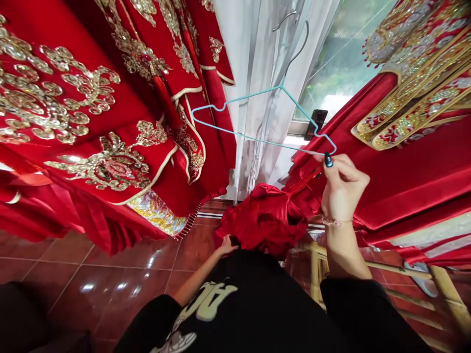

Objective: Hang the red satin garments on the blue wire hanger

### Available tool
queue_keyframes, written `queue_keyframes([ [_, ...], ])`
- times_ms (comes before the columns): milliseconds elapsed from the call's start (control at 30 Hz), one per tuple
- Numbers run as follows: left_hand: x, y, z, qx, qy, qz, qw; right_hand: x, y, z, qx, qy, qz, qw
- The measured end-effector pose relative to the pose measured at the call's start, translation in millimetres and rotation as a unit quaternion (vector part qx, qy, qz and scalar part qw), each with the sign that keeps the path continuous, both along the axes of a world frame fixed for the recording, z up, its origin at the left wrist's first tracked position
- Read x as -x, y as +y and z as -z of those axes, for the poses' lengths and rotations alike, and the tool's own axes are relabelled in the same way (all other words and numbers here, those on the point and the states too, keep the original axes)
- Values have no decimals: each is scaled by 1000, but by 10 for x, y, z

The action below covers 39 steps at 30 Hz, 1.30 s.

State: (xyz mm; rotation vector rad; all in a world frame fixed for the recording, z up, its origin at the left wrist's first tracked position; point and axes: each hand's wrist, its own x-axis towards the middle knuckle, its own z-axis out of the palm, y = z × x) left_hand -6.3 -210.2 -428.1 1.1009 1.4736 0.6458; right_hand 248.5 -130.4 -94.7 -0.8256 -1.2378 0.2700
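My right hand (344,189) pinches the end of a light-blue wire coat hanger (265,120) near a small black tip (328,160), and its grey hook points up toward the curtain. Below it, a bunched red satin garment (265,218) hangs in front of my chest. My left hand (226,245) is low at the garment's lower edge, gripping the red cloth, with the fingers partly hidden in the folds.
Red robes with gold embroidery (73,108) hang on the left, and more (415,147) hang on the right. Behind the hanger are a white curtain (265,88) and a window (342,54). A bamboo rack (316,274) stands lower right above a shiny brown tile floor (110,289).
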Motion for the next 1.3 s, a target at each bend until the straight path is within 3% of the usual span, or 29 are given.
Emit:
queue_keyframes([
  [167, 113, 116, -103, 39, 248, -78, 965, -61, 102, -257, -75, 30, 34, 996],
  [367, 601, 380, -380, -43, 291, 55, 954, -219, 68, -276, -84, 48, 27, 995],
  [533, 869, 449, -672, -115, 304, 88, 942, -357, 53, -178, -59, 46, 59, 995],
  [667, 957, 470, -834, -154, 295, 52, 942, -403, 45, -98, -38, 45, 54, 997],
  [800, 938, 553, -910, -186, 257, -30, 948, -467, 28, -17, -12, 43, 61, 997],
  [1067, 932, 628, -1178, -261, 116, -105, 952, -846, -30, 309, 69, -10, 251, 966],
  [1167, 987, 634, -1234, -210, 102, -101, 967, -953, -87, 437, 92, 4, 247, 965],
  [1233, 988, 646, -1241, -142, 64, -76, 985, -983, -138, 496, 113, 14, 217, 970],
  [1300, 951, 658, -1249, -119, 10, -78, 990, -992, -191, 537, 128, 27, 173, 976],
])
